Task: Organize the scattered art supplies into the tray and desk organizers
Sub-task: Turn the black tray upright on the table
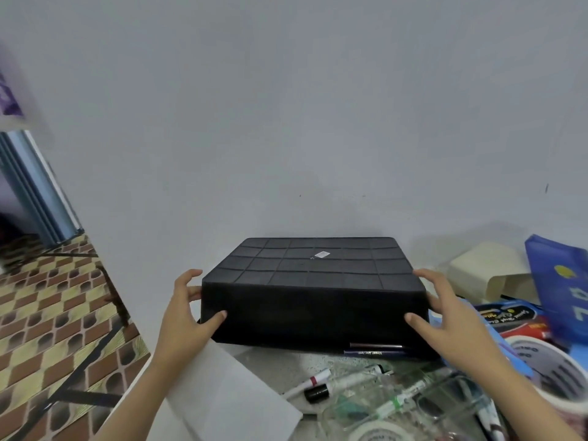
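Observation:
A black plastic tray (pixel 313 300) is upside down, its gridded bottom facing up, near the wall at the back of the desk. My left hand (pixel 187 316) grips its left corner, thumb on the front wall and fingers round the side. My right hand (pixel 445 310) grips the right corner the same way. Two dark pens (pixel 375 349) stick out from under the tray's front edge. Loose markers (pixel 318 381) lie on the desk in front of it. A clear plastic organizer (pixel 413 405) sits at the lower right with markers in and around it.
A white sheet of paper (pixel 229 396) hangs over the desk's left edge. At the right are a large tape roll (pixel 547 367), a cream container (pixel 490 272) on its side, a blue bag (pixel 560 281) and colourful packets. A smaller tape roll (pixel 378 432) lies at the bottom. Tiled floor lies to the left.

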The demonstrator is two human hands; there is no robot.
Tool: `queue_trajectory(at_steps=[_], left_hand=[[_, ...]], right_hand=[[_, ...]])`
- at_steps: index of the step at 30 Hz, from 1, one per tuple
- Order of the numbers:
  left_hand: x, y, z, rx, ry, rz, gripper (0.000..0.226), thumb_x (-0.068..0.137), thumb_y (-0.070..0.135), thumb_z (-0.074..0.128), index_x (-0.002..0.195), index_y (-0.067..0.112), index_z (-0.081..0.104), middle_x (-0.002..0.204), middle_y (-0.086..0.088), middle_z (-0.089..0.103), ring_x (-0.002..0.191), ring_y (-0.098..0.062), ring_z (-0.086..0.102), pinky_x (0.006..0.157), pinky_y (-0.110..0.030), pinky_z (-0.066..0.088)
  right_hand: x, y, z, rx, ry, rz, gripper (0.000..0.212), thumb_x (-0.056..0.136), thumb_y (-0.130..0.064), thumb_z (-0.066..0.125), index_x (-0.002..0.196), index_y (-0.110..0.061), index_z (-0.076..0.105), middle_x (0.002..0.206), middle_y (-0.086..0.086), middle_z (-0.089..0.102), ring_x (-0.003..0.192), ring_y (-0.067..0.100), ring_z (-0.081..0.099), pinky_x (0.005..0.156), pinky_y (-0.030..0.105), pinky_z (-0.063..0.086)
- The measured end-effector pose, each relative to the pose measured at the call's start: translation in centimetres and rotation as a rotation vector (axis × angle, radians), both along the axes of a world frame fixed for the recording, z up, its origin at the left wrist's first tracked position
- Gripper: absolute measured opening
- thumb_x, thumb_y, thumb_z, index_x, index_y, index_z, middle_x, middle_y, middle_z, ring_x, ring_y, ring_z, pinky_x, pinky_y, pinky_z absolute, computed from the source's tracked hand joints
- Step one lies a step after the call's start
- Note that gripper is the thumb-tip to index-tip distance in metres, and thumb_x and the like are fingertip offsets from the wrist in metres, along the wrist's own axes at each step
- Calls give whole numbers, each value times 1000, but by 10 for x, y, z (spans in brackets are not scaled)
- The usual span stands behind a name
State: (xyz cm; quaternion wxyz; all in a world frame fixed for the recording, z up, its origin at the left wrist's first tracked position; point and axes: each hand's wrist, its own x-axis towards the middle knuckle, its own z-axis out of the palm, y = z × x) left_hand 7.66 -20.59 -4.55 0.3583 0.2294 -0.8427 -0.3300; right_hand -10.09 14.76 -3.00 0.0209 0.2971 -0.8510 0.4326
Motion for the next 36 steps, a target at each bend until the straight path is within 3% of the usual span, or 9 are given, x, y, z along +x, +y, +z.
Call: queue_trajectory(at_steps=[3, 8, 12, 14, 19, 22, 25, 30, 36], left_hand=[[2, -5, -6, -11, -59, -12, 75, 72, 7, 78, 126, 38, 36, 98, 9, 62, 100, -12, 54, 86, -27, 38], [0, -13, -5, -83, -135, -33, 71, 72, 8, 77, 123, 39, 38, 97, 8, 61, 95, -11, 55, 77, -25, 39], [-1, -13, -5, -105, -153, -52, 71, 73, 8, 77, 121, 41, 37, 102, 3, 59, 96, -13, 53, 79, -26, 38], [0, -13, -7, -86, -140, -59, 70, 73, 6, 76, 121, 40, 38, 103, 4, 58, 95, -10, 53, 77, -24, 38], [2, -12, -7, -23, -92, -65, 69, 74, 6, 75, 119, 43, 38, 101, 11, 58, 96, -9, 55, 74, -20, 38], [5, -17, -8, 84, -160, -90, 70, 80, 16, 72, 123, 50, 28, 118, 6, 51, 108, -14, 49, 83, -30, 40], [7, -22, -9, 275, -331, -139, 76, 85, 27, 67, 131, 50, 11, 127, -1, 44, 114, -20, 51, 87, -33, 42], [8, -24, -8, 404, -494, -143, 67, 91, 30, 59, 136, 37, 10, 80, 10, 72, 68, -12, 70, 61, -20, 49], [7, -27, -4, 374, -415, -149, 62, 92, 24, 58, 134, 42, 15, 74, 11, 71, 74, -11, 67, 65, -18, 43]], right_hand=[[8, -1, -11, 51, 1, -18, 57, 86, -20, 65, 112, -53, 27, 107, -5, 64, 86, 16, 66, 75, 44, 53], [17, -1, -18, 50, 30, -61, 56, 85, -19, 65, 103, -56, 26, 99, 1, 64, 88, 18, 65, 72, 42, 53], [20, -2, -15, 58, 1, -65, 55, 86, -17, 64, 115, -45, 27, 105, 5, 61, 97, 22, 63, 72, 36, 53], [26, -4, -14, 100, 125, -107, 51, 84, -17, 66, 120, -35, 34, 112, 6, 61, 95, 21, 62, 67, 27, 47], [46, -13, -15, 101, 524, -164, 31, 71, -7, 75, 97, -19, 62, 120, 9, 56, 103, 31, 56, 83, 35, 40], [48, -11, -27, 239, 418, -191, 22, 74, -18, 75, 91, -28, 66, 145, 16, 36, 130, 40, 36, 102, 47, 31], [45, -5, -39, 319, 178, -164, 16, 85, -34, 64, 94, -46, 59, 158, 10, 4, 145, 29, 1, 115, 45, 8], [42, 0, -38, 451, 122, -98, 17, 88, -43, 55, 100, -54, 53, 153, -2, 18, 142, 18, 16, 116, 41, 3], [39, 2, -29, 389, 72, -42, 21, 82, -25, 60, 71, -40, 50, 132, -6, 42, 135, 20, 28, 116, 46, 10]])
